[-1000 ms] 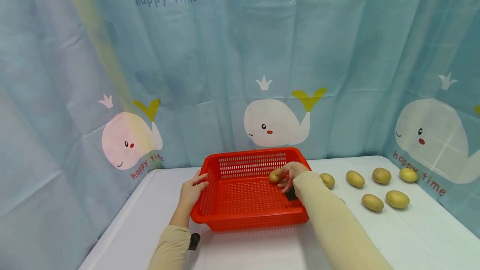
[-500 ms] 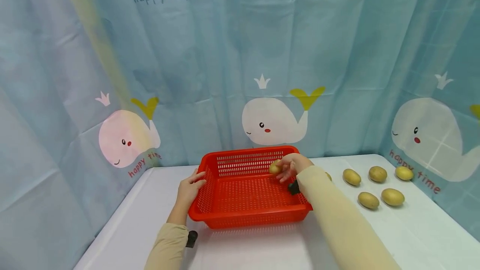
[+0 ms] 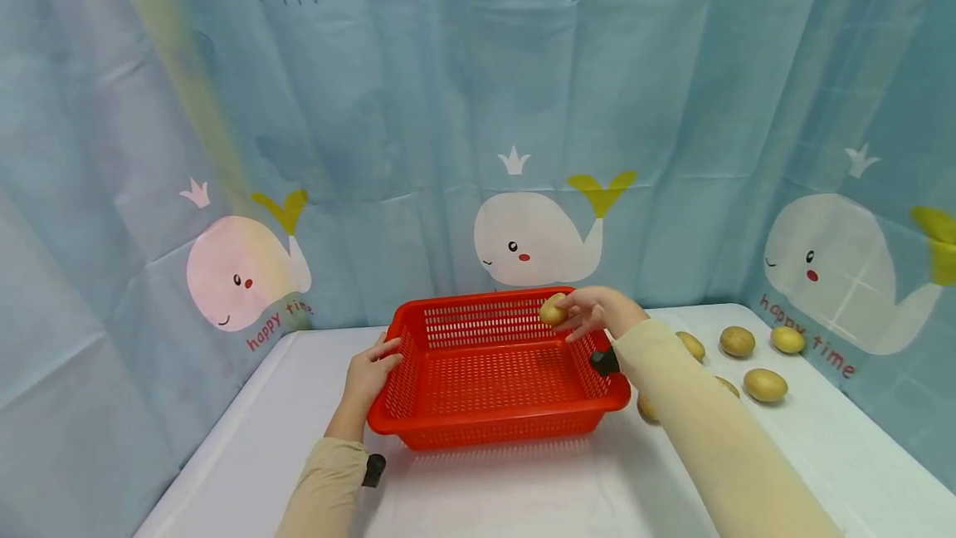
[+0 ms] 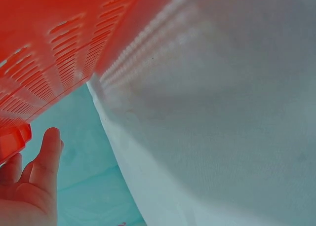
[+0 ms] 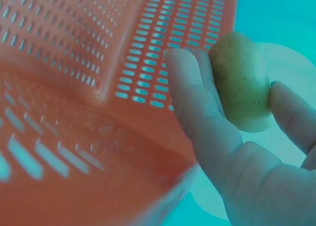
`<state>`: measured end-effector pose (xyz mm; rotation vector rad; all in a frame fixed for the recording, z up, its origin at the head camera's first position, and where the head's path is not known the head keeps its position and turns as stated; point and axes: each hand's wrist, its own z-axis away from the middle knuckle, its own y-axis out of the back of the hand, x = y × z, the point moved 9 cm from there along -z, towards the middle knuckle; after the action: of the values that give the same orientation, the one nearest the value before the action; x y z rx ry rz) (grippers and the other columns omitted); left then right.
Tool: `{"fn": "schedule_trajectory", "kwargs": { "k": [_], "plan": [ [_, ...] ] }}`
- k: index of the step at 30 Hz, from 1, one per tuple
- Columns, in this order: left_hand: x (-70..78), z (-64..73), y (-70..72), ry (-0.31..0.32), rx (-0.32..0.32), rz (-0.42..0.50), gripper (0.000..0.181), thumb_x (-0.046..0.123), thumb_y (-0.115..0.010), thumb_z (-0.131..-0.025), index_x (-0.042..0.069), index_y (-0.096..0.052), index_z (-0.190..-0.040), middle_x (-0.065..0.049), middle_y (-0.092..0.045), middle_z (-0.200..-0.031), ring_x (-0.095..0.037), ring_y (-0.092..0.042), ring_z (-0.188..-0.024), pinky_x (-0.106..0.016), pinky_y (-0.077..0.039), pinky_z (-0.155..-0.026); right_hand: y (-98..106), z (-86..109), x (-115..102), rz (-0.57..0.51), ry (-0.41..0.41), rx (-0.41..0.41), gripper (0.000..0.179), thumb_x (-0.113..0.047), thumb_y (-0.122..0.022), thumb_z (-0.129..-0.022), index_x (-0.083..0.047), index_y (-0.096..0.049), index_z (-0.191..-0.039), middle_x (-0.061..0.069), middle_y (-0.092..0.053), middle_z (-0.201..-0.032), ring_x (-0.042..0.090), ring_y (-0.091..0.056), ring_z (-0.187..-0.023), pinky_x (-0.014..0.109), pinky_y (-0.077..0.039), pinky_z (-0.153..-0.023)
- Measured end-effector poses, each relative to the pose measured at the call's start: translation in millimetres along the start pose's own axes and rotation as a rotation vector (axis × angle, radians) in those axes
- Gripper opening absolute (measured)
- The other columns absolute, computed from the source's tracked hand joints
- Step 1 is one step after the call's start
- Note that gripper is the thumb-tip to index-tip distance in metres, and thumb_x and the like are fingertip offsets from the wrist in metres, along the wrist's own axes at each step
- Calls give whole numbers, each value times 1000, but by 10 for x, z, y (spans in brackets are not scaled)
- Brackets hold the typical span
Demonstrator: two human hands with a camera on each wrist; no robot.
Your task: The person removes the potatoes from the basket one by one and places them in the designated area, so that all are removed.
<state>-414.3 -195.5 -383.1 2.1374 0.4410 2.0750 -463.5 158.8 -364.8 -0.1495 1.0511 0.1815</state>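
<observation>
A red plastic basket (image 3: 493, 421) with slotted walls stands on the white table, its inner floor bare. My right hand (image 3: 601, 311) pinches a yellow-brown potato (image 3: 553, 310) above the basket's back right part. Up close in the right wrist view, the potato (image 5: 242, 83) sits between thumb and fingers, apart from the basket walls. At the basket's left rim is my left hand (image 3: 368, 375), its fingers reaching over the edge. The left wrist view shows these fingers (image 4: 48, 157) mostly straight beside the red rim; whether they bear on it is hard to tell.
Several more potatoes lie on the table to the right, among them one (image 3: 765, 385) nearer the front and one (image 3: 787, 339) by the far right edge. My right sleeve partly covers others. A light blue curtain (image 3: 418, 106) with whale prints hangs behind the table (image 3: 478, 492).
My right hand has raised the potato from low inside the basket to about the height of its back rim. The left hand keeps its place at the rim. The whole view has shifted slightly.
</observation>
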Motion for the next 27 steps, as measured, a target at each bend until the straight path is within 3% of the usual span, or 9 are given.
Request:
{"fn": "schedule_trajectory", "kwargs": {
  "k": [9,13,19,22,27],
  "plan": [
    [-15,-6,-5,10,-12,15,43,8,-51,-98,-3,-50,-139,-12,-24,-157,-37,-17,-145,-49,-36,-105,94,235,-87,9,84,-78,56,-15,-29,-106,7,-6,-152,28,-15,-156,39,-22,-142,53,-25,-111],
    [-20,-26,1,11,-10,11,43,8,-51,-98,-2,-50,-139,-10,-25,-157,-37,-18,-144,-48,-38,-104,170,326,-106,25,112,-73,56,-16,-30,-106,8,-9,-151,27,-17,-156,39,-24,-142,52,-26,-111],
    [-33,-29,-2,15,-11,17,43,9,-51,-99,-2,-50,-140,-10,-25,-157,-37,-21,-143,-47,-41,-101,293,436,-88,47,143,-25,52,-18,-34,-106,8,-17,-148,27,-35,-148,38,-36,-137,52,-33,-107],
    [-32,-16,-6,10,-11,11,43,10,-51,-99,-2,-49,-140,-10,-24,-157,-38,-21,-143,-48,-42,-101,348,481,-75,48,164,-8,49,-18,-36,-105,7,-24,-145,20,-51,-131,35,-51,-124,52,-35,-105],
    [-46,-10,-7,16,-9,10,43,9,-51,-98,-2,-49,-140,-9,-24,-157,-37,-21,-143,-45,-43,-99,386,571,-55,19,213,-8,40,-17,-39,-105,7,-34,-136,5,-62,-104,23,-62,-104,53,-36,-105]
  ]
}}
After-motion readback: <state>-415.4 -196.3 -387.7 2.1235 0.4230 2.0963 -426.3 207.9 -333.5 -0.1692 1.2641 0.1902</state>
